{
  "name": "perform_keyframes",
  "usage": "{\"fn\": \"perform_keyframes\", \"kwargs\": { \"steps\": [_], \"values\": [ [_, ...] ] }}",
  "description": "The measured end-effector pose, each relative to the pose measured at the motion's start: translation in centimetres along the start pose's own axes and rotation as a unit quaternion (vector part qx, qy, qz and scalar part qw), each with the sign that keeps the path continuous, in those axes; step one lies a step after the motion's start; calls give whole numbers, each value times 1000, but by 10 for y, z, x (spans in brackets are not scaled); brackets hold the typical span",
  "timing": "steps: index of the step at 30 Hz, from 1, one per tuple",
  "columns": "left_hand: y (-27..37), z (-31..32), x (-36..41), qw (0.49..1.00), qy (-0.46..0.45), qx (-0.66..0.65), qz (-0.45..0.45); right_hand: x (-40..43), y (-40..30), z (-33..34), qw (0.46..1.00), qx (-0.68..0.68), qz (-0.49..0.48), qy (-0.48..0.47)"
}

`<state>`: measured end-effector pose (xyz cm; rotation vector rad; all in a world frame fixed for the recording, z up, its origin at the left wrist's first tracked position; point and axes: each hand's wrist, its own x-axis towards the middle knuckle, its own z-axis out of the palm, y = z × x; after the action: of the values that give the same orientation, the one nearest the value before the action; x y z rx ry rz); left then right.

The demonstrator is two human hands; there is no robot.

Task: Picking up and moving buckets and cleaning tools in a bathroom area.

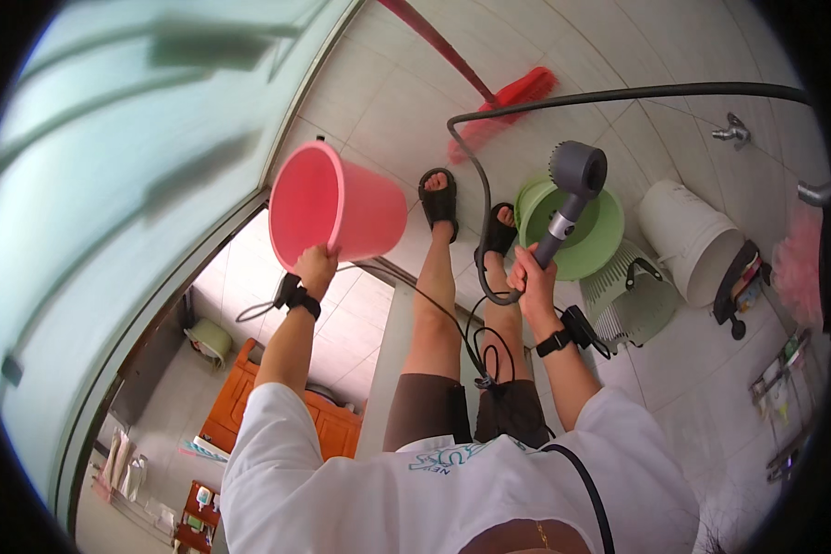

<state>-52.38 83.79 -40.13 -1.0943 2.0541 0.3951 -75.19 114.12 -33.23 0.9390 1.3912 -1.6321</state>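
Note:
My left hand (316,266) grips the rim of a pink plastic bucket (372,208), which is tilted with its mouth facing left. In my right hand (534,282) is the handle of a grey handheld shower head (578,170), raised over a green basin (606,239). A black hose (623,95) bends from the handle up and across to the right wall. No water is seen coming from the shower head.
A red broom (519,90) leans beyond my feet. Right of the green basin are a slotted plastic basket (630,305), a white bucket (696,228) lying tipped and a metal tap (734,131). A frosted glass panel (145,138) stands left, beside a doorway. A thin cable hangs between my wrists.

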Motion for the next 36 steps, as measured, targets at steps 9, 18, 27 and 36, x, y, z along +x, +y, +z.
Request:
{"fn": "perform_keyframes", "kwargs": {
  "steps": [9,18,27,36],
  "values": [
    [-46,52,-38,921,89,-345,-158,16,16,50,997,42,-61,-33],
    [-27,28,-25,686,108,-689,-209,7,17,46,997,20,-37,-62],
    [-54,-12,-10,555,-35,-825,-99,10,3,26,987,-113,-28,-110],
    [-56,-39,-14,551,-83,-828,-57,29,-2,65,982,-114,-54,-142]
  ]
}}
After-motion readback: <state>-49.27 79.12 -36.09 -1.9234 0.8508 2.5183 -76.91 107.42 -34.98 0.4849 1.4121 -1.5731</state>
